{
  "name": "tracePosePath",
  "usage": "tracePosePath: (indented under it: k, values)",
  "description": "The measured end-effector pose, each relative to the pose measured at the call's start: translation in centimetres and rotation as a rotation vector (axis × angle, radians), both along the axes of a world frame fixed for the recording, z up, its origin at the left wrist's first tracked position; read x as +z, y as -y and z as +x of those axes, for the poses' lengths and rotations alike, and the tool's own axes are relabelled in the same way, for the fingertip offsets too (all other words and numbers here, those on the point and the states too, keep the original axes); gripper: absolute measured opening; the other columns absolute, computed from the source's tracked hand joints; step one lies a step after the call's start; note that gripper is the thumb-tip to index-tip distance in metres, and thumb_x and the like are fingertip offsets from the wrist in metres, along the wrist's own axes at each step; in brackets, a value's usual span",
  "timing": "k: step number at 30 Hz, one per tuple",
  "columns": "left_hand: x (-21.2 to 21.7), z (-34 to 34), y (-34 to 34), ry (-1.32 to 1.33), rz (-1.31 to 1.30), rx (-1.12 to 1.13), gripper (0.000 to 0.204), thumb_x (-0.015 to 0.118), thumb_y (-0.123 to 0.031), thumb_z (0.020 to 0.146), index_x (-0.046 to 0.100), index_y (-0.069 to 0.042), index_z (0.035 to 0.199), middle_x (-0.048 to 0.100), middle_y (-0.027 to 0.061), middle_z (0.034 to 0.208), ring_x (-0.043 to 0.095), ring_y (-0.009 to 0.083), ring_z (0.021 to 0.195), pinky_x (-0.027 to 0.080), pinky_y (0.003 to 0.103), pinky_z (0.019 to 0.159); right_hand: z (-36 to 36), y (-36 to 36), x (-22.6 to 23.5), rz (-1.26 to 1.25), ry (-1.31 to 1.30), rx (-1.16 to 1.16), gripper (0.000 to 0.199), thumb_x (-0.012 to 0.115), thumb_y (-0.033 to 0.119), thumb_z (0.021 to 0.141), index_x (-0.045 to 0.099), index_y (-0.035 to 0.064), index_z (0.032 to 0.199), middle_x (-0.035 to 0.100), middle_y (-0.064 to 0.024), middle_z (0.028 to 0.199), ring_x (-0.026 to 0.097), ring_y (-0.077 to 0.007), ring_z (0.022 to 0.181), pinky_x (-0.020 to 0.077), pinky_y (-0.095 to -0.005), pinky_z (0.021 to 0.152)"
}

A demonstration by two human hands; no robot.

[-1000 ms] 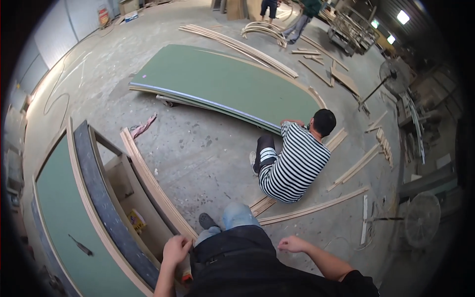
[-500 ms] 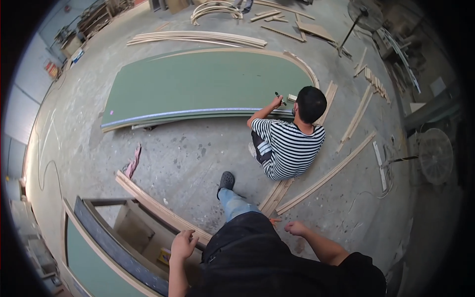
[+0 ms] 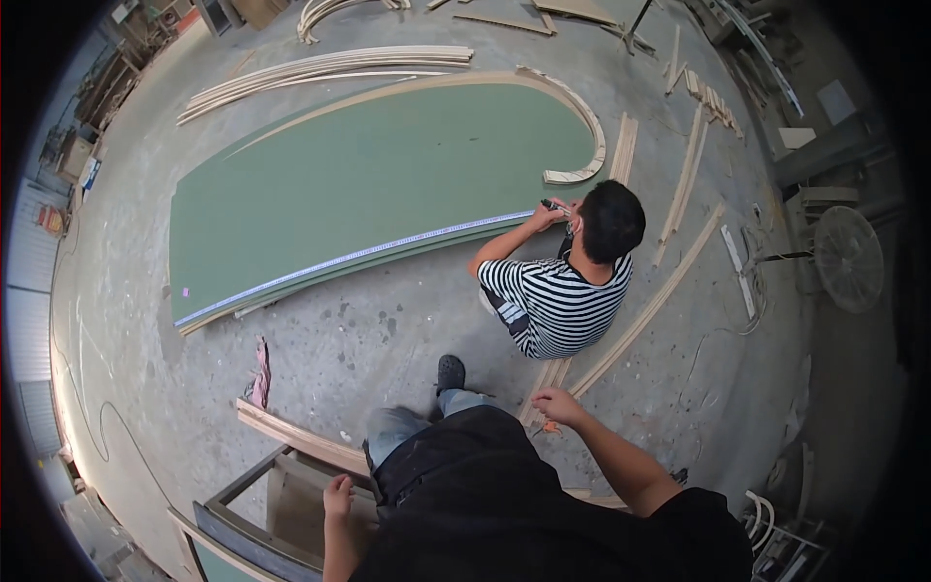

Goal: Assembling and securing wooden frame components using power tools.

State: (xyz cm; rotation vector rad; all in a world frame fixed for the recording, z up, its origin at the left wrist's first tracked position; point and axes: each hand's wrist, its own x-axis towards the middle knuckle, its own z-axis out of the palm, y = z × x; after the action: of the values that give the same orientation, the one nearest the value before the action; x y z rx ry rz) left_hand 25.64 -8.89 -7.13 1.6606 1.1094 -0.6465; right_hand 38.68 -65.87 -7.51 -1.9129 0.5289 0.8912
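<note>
Beside the dark-edged wooden frame (image 3: 247, 529) hangs my left hand (image 3: 337, 496), fingers loosely bent and a little apart, with nothing visible in it. My right hand (image 3: 557, 406) is held out in front of me with its fingers curled in, nothing showing between them. Just below it, a small orange object (image 3: 551, 427) lies by thin wood strips (image 3: 545, 386); its kind is too small to tell. Ahead, a person in a striped shirt (image 3: 567, 306) squats at a large green panel stack (image 3: 388, 175), both hands at a dark pen-like tool (image 3: 553, 206).
A curved wooden edge piece (image 3: 593, 126) rests on the panel's rounded end. Long strips (image 3: 330, 68) lie behind it, and more boards (image 3: 650, 301) lie to the right. A pink cloth (image 3: 260, 373) and a wood beam (image 3: 301, 436) are at left. A fan (image 3: 847, 259) stands at right.
My view has shifted and turned, and my legs have moved in a step. My right hand has swung forward, my left back. The squatting person has brought both hands together at the tool.
</note>
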Motion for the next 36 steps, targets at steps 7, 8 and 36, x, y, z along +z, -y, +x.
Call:
tracePosePath:
  k: [7, 8, 36]
  values:
    - [-0.3, 13.3, -3.9, 0.071, -0.087, -0.157, 0.029, 0.064, -0.019, 0.093, 0.065, -0.004, 0.117, 0.065, 0.004, 0.086, 0.062, 0.011, 0.07, 0.048, 0.025, 0.057, 2.9, -1.9, -0.5, -0.098, -0.087, -0.21, 0.023, 0.066, 0.014, 0.084, 0.071, 0.002, 0.102, 0.069, -0.0055, 0.085, 0.062, -0.0145, 0.068, 0.0531, -0.0299, 0.062]
    - [-0.6, 15.2, -5.1, 0.055, -0.074, -0.261, 0.03, 0.065, -0.021, 0.092, 0.065, -0.003, 0.117, 0.066, 0.0045, 0.087, 0.062, 0.0119, 0.072, 0.049, 0.026, 0.059, 2.5, -2.7, -0.6, -0.102, -0.089, -0.23, 0.023, 0.066, 0.014, 0.084, 0.071, 0.002, 0.102, 0.069, -0.0055, 0.085, 0.062, -0.0145, 0.068, 0.0531, -0.0299, 0.062]
    - [-4.6, 53.2, -17.8, 0.274, -0.043, -1.11, 0.041, 0.066, -0.035, 0.089, 0.066, -0.003, 0.115, 0.071, 0.011, 0.093, 0.066, 0.0187, 0.077, 0.053, 0.033, 0.073, -2.8, -39.6, -2.5, 0.196, -0.184, -1.373, 0.018, 0.062, 0.004, 0.089, 0.064, 0.0045, 0.107, 0.064, -0.007, 0.08, 0.057, -0.0152, 0.059, 0.045, -0.0289, 0.049]
